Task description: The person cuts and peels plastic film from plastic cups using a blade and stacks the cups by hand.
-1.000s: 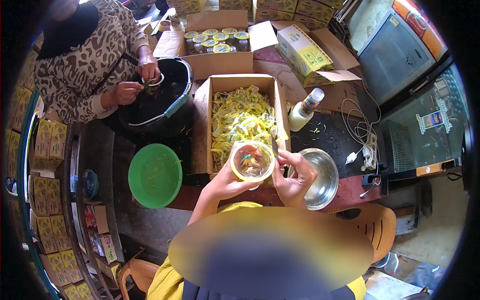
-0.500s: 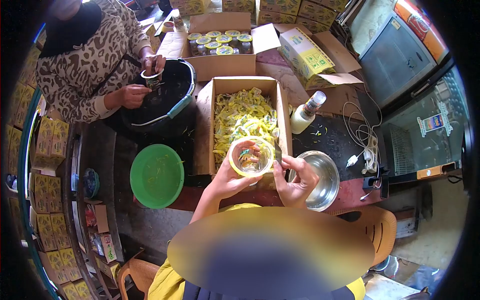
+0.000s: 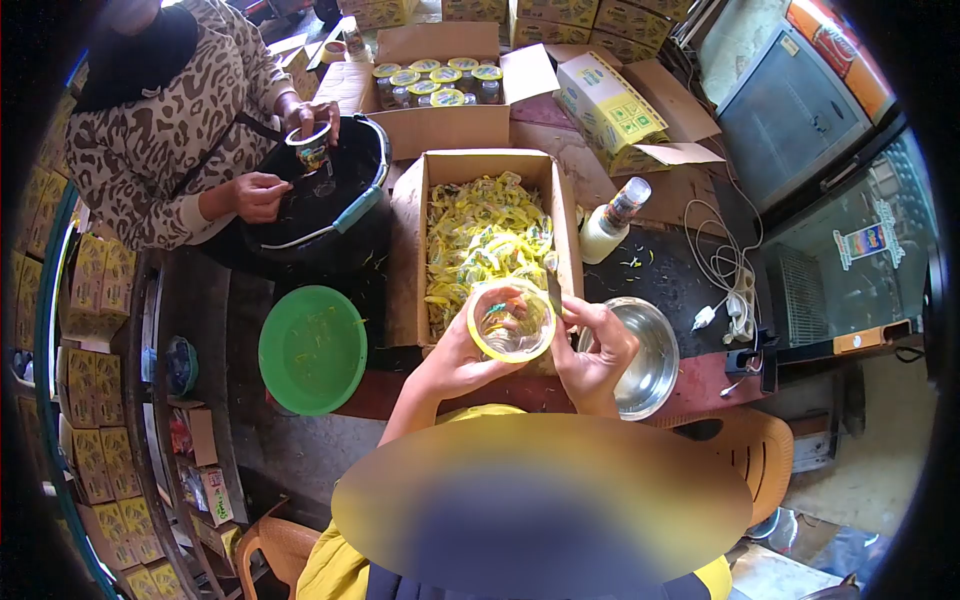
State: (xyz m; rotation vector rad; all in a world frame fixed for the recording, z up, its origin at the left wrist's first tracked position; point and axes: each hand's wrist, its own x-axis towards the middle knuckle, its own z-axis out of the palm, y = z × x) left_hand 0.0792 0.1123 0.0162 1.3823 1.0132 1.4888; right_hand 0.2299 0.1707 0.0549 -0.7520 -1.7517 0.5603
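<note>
My left hand [image 3: 455, 365] is wrapped round a clear plastic cup [image 3: 512, 345] with a yellow rim, its open mouth tilted up towards me. Close against the cup's right side, my right hand [image 3: 597, 352] pinches a thin, dark knife blade [image 3: 555, 290] pointing away from me. Whether the edge touches the rim I cannot tell. Just beyond both hands stands a cardboard box [image 3: 570, 215] full of yellow-and-clear plastic scraps [image 3: 490, 235].
A green basin [image 3: 313, 385] lies left and a steel bowl [image 3: 660, 375] right. A bottle [image 3: 610, 225] stands beside the box. Across the table a co-worker [image 3: 200, 110] holds another cup [image 3: 311, 148] over a black bucket [image 3: 375, 215]. Lidded cups [image 3: 445, 97] fill a carton behind.
The cup in my left hand has shifted slightly right and down, with its rim turned a little. My right hand stays close by it. The co-worker's cup has tipped more upright and moved right.
</note>
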